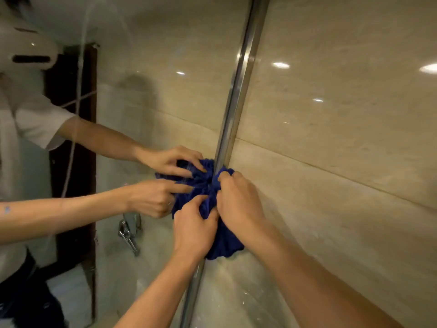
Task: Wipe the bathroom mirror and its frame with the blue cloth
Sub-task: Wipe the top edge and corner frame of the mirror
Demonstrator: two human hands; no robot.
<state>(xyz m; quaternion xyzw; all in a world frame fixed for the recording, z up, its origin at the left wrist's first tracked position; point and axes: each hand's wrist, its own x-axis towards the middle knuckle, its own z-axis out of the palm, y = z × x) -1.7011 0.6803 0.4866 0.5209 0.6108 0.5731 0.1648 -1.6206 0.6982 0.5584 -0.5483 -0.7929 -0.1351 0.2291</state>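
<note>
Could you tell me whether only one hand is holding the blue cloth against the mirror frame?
No, both the left hand and the right hand grip the blue cloth bunched around the metal mirror frame.

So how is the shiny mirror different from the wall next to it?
The mirror shows a reflection of arms, the blue cloth and a tap; the tiled wall shows only light glints. The mirror has streaks on it; the wall has tile seams. Both meet at the metal frame, where the left hand and right hand grip the cloth.
</note>
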